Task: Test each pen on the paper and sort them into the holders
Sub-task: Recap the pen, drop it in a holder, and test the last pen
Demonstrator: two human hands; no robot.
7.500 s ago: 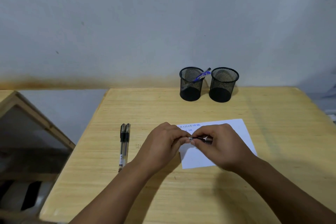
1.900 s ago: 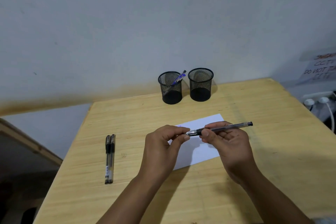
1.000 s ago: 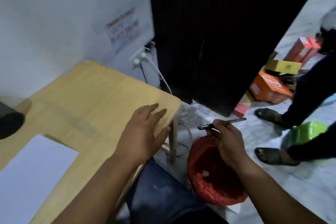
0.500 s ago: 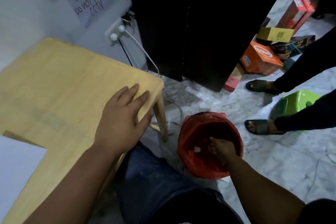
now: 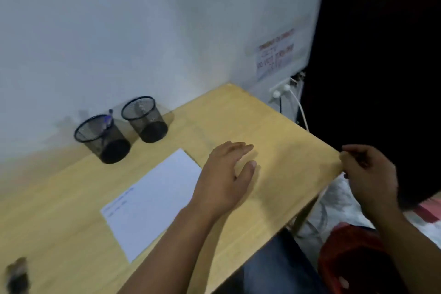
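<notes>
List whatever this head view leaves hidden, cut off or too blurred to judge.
- Dark object at the bottom left corner: smeared by motion blur and cut by the frame edge.
- Wall notice: lettering blurred, unreadable.
- Marks on the paper: too small and blurred to read.
- Right hand: fingers curled at the table corner; whether they touch it is unclear.
- Red bin: contents hidden by the right forearm and the frame edge.

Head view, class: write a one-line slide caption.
Left hand rests on the wooden table beside paper; two mesh holders stand behind.

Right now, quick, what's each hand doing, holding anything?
Left hand: open, fingers straight, resting on the wooden table, holding nothing.
Right hand: fingers loosely curled, at the table's corner, nothing visible in it.
</notes>
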